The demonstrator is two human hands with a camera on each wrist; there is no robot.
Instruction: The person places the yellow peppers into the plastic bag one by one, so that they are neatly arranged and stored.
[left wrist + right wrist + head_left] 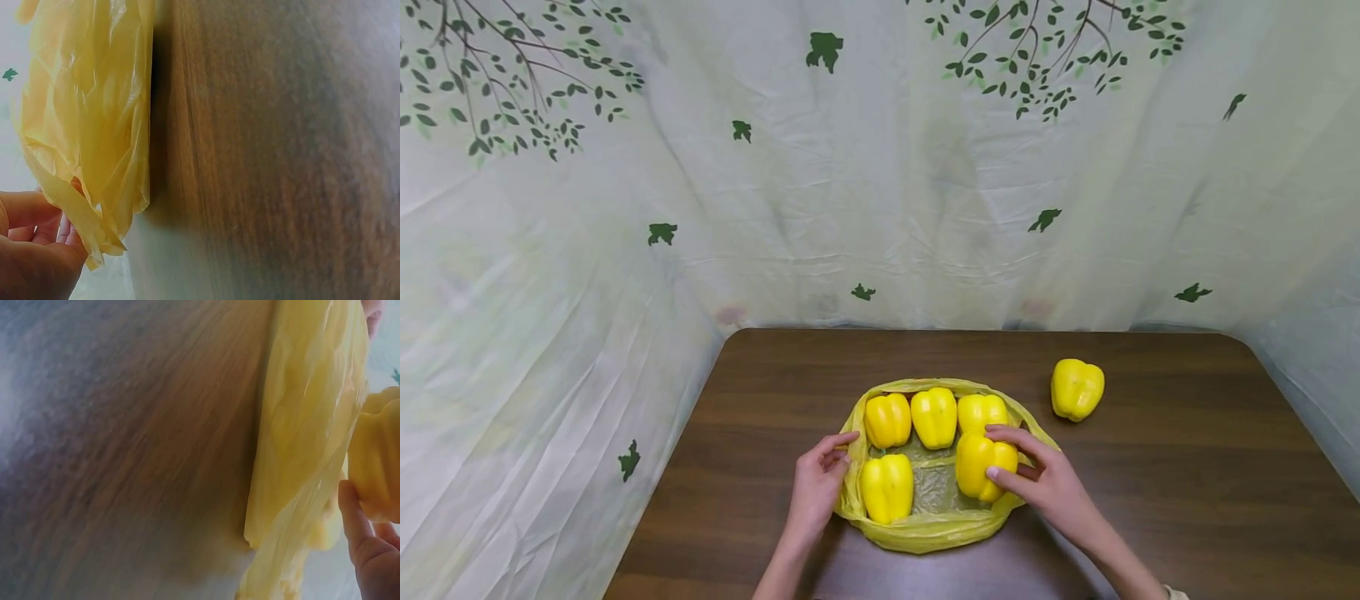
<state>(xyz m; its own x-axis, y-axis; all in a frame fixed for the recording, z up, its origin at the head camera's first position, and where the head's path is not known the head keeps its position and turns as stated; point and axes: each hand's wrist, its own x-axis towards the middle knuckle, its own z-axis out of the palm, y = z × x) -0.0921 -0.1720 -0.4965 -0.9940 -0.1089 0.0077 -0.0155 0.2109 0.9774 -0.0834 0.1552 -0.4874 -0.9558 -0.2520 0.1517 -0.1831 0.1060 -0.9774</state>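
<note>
A yellow plastic bag (925,533) lies wide open on the table with its rim rolled outward. Inside it, several yellow bell peppers (934,418) stand along the far side and at the near left. My left hand (818,483) pinches the bag's left rim; the left wrist view shows the thumb and fingers (28,209) at the plastic edge. Between thumb and fingers, my right hand (1052,483) grips a yellow bell pepper (981,467) over the right part of the bag. In the right wrist view this pepper (378,456) is above the bag's rim.
One more yellow bell pepper (1077,390) sits on the brown wooden table (1180,467), to the right of the bag and farther back. Behind the table hangs a pale curtain (887,192) with a green leaf print.
</note>
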